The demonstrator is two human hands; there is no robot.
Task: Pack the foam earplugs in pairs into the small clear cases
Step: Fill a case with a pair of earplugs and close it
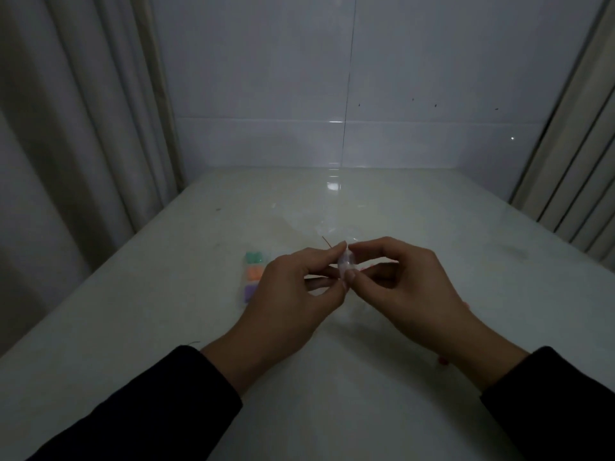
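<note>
Both hands meet above the middle of the white table [166, 327]. Between them is a small clear case [345, 263], held on edge. My left hand [293, 294] pinches its left side with fingertips and thumb. My right hand [406, 287] pinches its right side, thumb at the bottom. What the case holds cannot be made out in the dim light. To the left on the table lies a row of clear cases with earplugs inside: green [254, 257], orange [255, 271] and purple [250, 292]. A bit of pink shows behind my right fingers [364, 268].
A crumpled clear plastic bag [309, 221] lies on the table beyond the hands. A white tiled wall [332, 94] closes off the back. Curtains [83, 128] hang at the left, and vertical slats [572, 168] stand at the right. A small pink bit [442, 361] lies by my right wrist.
</note>
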